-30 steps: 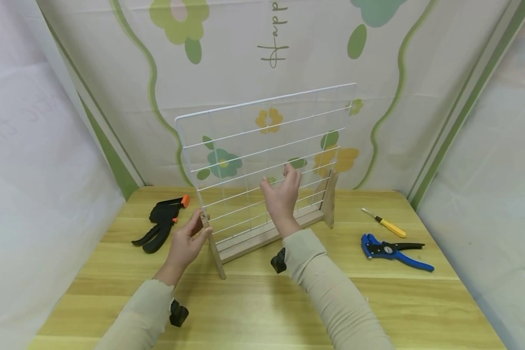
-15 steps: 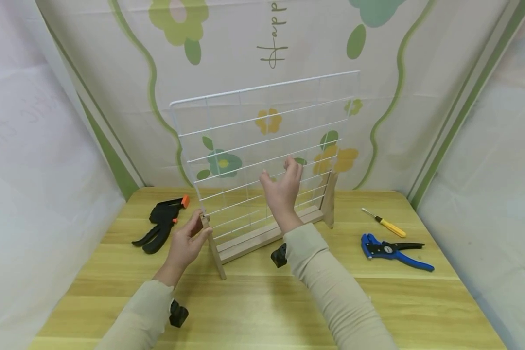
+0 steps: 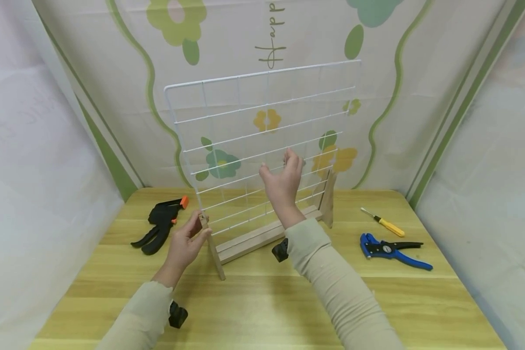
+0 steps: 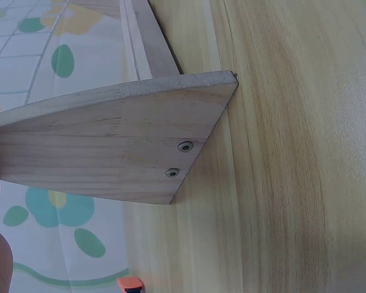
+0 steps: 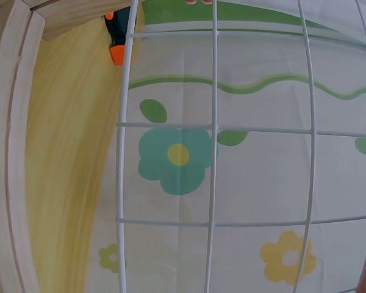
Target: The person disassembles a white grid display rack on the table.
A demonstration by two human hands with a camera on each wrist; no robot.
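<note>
A white wire grid panel [image 3: 238, 77] stands upright, raised above the grooved wooden rail [image 3: 253, 242] of a stand. In the right wrist view, a gap shows between the panel's lowest wire [image 5: 120, 177] and the rail [image 5: 17, 152]. My right hand [image 3: 283, 189] grips the panel's wires near the middle, thumb and fingers curled. My left hand [image 3: 183, 248] pinches the top of the stand's left wooden side piece [image 3: 216, 257] between thumb and fingers. Two round screw heads show on that side piece [image 4: 110, 140] in the left wrist view. The right side piece [image 3: 328, 199] stands at the rail's far end.
A black clamp with orange pads [image 3: 161, 226] lies on the wooden table [image 3: 262, 311] to the left. At the right lie a yellow-handled screwdriver [image 3: 391, 228] and a blue and black wire stripper [image 3: 393, 252]. A flower-printed cloth [image 3: 306, 29] hangs behind.
My right hand has moved slightly up, and the grid panel has risen away from the rail. My left hand and the stand have stayed put.
</note>
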